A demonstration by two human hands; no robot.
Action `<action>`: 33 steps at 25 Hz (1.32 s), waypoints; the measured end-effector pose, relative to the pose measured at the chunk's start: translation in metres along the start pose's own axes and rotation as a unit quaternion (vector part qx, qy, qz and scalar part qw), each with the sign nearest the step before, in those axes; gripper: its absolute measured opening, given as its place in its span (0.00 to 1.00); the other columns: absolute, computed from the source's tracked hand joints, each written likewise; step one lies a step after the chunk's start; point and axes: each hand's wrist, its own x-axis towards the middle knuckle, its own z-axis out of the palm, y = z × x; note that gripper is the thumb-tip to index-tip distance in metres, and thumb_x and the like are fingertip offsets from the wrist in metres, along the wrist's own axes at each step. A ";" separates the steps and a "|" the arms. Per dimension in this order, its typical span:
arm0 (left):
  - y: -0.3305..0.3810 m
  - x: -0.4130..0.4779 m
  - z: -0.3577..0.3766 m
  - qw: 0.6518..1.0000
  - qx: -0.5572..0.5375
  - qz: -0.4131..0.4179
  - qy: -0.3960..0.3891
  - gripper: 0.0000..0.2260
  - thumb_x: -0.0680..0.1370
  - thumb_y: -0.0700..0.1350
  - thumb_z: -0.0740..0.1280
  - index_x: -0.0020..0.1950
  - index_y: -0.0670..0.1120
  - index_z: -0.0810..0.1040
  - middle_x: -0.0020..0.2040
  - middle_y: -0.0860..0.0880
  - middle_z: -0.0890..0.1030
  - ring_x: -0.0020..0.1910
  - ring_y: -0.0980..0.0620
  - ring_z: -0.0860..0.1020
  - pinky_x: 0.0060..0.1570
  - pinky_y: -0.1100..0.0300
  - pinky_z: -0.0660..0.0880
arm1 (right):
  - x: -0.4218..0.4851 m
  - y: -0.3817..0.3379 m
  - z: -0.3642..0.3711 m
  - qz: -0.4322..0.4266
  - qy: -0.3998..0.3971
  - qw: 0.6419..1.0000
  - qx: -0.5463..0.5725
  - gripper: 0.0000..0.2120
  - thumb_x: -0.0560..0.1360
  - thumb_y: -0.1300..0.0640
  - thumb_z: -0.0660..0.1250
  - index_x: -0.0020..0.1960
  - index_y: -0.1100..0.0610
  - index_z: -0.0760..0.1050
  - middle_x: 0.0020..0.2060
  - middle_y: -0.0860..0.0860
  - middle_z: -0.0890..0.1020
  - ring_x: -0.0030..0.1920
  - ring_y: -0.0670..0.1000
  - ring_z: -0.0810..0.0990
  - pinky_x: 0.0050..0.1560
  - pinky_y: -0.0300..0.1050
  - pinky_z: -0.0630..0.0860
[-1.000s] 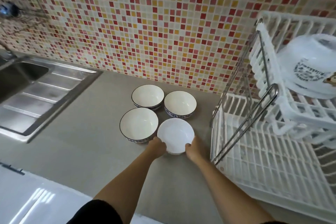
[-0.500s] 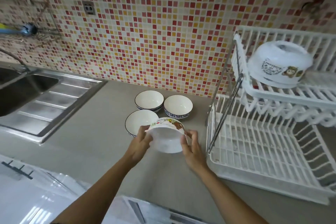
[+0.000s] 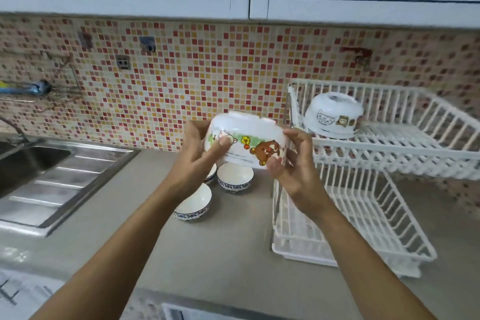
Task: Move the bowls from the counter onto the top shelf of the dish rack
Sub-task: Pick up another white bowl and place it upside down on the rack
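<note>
Lifted since half a second ago: cartoon bowl (image 3: 242, 141) is now mid-frame, upside down, well above the counter (image 3: 220, 249), level with the dish rack (image 3: 363, 171) top shelf (image 3: 405, 141) at right. Left hand (image 3: 197, 161) and right hand (image 3: 296, 166) each wrap fingers around opposite sides of its wall, thumbs on the printed band. A second white bowl (image 3: 333, 118) sits inverted on that shelf. Three blue-rimmed bowls (image 3: 235, 180) sit on the counter below the hands, one mostly hidden. Sink (image 3: 33, 163) at left edge.
</note>
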 end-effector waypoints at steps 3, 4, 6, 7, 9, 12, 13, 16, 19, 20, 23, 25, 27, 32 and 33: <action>0.026 0.010 -0.002 0.998 0.011 0.046 -0.035 0.21 0.66 0.61 0.66 0.55 0.64 0.60 0.61 0.55 0.71 0.55 0.62 0.79 0.48 0.65 0.80 | 0.019 -0.030 -0.032 -0.014 -0.020 0.999 -0.047 0.37 0.59 0.37 0.75 0.62 0.35 0.60 0.63 0.37 0.70 0.65 0.48 0.74 0.60 0.44 0.76; 0.035 0.019 0.000 0.997 0.019 0.057 -0.050 0.24 0.66 0.61 0.67 0.57 0.64 0.59 0.63 0.55 0.71 0.57 0.58 0.79 0.51 0.61 0.80 | 0.028 -0.040 -0.046 -0.014 -0.026 0.997 -0.068 0.39 0.57 0.35 0.76 0.62 0.34 0.59 0.64 0.39 0.70 0.67 0.48 0.72 0.63 0.45 0.74; 0.053 0.048 0.020 0.991 0.060 0.072 -0.094 0.33 0.65 0.60 0.70 0.65 0.61 0.57 0.67 0.51 0.71 0.62 0.51 0.76 0.59 0.53 0.78 | 0.038 -0.056 -0.091 -0.016 -0.014 0.991 -0.129 0.42 0.56 0.35 0.76 0.64 0.33 0.58 0.64 0.38 0.69 0.68 0.45 0.70 0.69 0.48 0.69; 0.060 0.063 0.034 0.987 0.091 0.076 -0.107 0.38 0.65 0.59 0.72 0.69 0.59 0.55 0.69 0.49 0.70 0.65 0.49 0.75 0.62 0.49 0.76 | 0.042 -0.060 -0.113 -0.012 -0.002 0.985 -0.174 0.44 0.58 0.37 0.77 0.67 0.35 0.57 0.65 0.37 0.68 0.68 0.42 0.69 0.71 0.49 0.65; 0.067 0.093 0.062 0.980 0.134 0.082 -0.125 0.44 0.65 0.57 0.75 0.73 0.57 0.52 0.72 0.47 0.68 0.68 0.49 0.71 0.67 0.46 0.71 | 0.048 -0.061 -0.151 0.018 0.016 0.965 -0.263 0.49 0.60 0.41 0.77 0.73 0.42 0.55 0.69 0.41 0.67 0.67 0.38 0.66 0.72 0.46 0.61; 0.058 0.124 0.105 0.965 0.193 0.064 -0.163 0.49 0.66 0.50 0.78 0.76 0.54 0.49 0.75 0.47 0.65 0.70 0.49 0.68 0.71 0.45 0.65 | 0.057 -0.047 -0.192 0.081 -0.003 0.937 -0.339 0.55 0.56 0.42 0.76 0.76 0.47 0.53 0.74 0.47 0.63 0.70 0.43 0.63 0.74 0.50 0.59; 0.051 0.132 0.116 0.958 0.218 0.057 -0.176 0.50 0.65 0.50 0.78 0.77 0.54 0.48 0.75 0.47 0.64 0.71 0.48 0.67 0.72 0.45 0.64 | 0.061 -0.039 -0.201 0.096 -0.016 0.929 -0.357 0.57 0.55 0.42 0.78 0.77 0.48 0.52 0.75 0.47 0.61 0.72 0.45 0.63 0.75 0.54 0.58; 0.031 0.147 0.144 0.934 0.294 0.049 -0.198 0.53 0.61 0.55 0.79 0.77 0.54 0.49 0.77 0.46 0.59 0.74 0.44 0.62 0.73 0.42 0.61 | 0.076 -0.011 -0.224 0.115 -0.067 0.898 -0.420 0.60 0.55 0.45 0.81 0.77 0.48 0.49 0.77 0.48 0.56 0.76 0.50 0.58 0.76 0.58 0.55; 0.019 0.154 0.162 0.909 0.368 0.030 -0.191 0.55 0.62 0.52 0.79 0.78 0.50 0.46 0.78 0.44 0.55 0.76 0.42 0.55 0.75 0.43 0.54 | 0.086 0.006 -0.226 0.104 -0.097 0.876 -0.461 0.58 0.57 0.49 0.82 0.77 0.48 0.50 0.76 0.49 0.59 0.75 0.52 0.58 0.75 0.57 0.56; 0.018 0.154 0.165 0.906 0.380 0.023 -0.186 0.55 0.63 0.50 0.79 0.78 0.48 0.46 0.78 0.43 0.54 0.76 0.42 0.56 0.74 0.45 0.55 | 0.088 0.009 -0.224 0.100 -0.104 0.875 -0.462 0.57 0.57 0.50 0.82 0.76 0.48 0.50 0.75 0.49 0.61 0.74 0.52 0.60 0.74 0.55 0.58; 0.017 0.150 0.171 0.897 0.404 0.022 -0.175 0.54 0.64 0.48 0.79 0.78 0.46 0.46 0.76 0.41 0.56 0.74 0.41 0.60 0.73 0.48 0.59 | 0.089 0.020 -0.224 0.090 -0.110 0.871 -0.471 0.58 0.57 0.49 0.82 0.76 0.48 0.49 0.74 0.50 0.61 0.74 0.52 0.60 0.74 0.55 0.59; 0.017 0.149 0.171 0.888 0.424 0.023 -0.175 0.53 0.65 0.48 0.78 0.78 0.46 0.45 0.75 0.40 0.56 0.73 0.40 0.62 0.72 0.50 0.61 | 0.090 0.024 -0.225 0.090 -0.114 0.864 -0.482 0.58 0.58 0.49 0.81 0.76 0.49 0.48 0.74 0.52 0.59 0.74 0.52 0.59 0.74 0.51 0.59; 0.017 0.149 0.172 0.883 0.434 0.018 -0.180 0.53 0.65 0.48 0.78 0.78 0.45 0.45 0.75 0.40 0.55 0.73 0.40 0.62 0.73 0.50 0.60 | 0.089 0.024 -0.225 0.094 -0.118 0.862 -0.484 0.58 0.59 0.48 0.81 0.76 0.50 0.47 0.74 0.52 0.58 0.74 0.53 0.58 0.73 0.50 0.59; 0.030 0.147 0.163 0.891 0.412 0.010 -0.192 0.50 0.69 0.47 0.76 0.78 0.46 0.43 0.79 0.45 0.48 0.78 0.43 0.51 0.74 0.48 0.55 | 0.088 0.009 -0.223 0.144 -0.118 0.846 -0.499 0.58 0.64 0.53 0.77 0.78 0.54 0.38 0.78 0.50 0.42 0.78 0.52 0.44 0.76 0.52 0.49; 0.034 0.147 0.158 0.896 0.406 0.014 -0.179 0.47 0.71 0.46 0.74 0.78 0.46 0.43 0.80 0.46 0.47 0.78 0.44 0.52 0.74 0.49 0.56 | 0.088 0.002 -0.219 0.144 -0.112 0.846 -0.501 0.57 0.65 0.54 0.76 0.78 0.54 0.37 0.78 0.49 0.41 0.78 0.51 0.42 0.76 0.51 0.46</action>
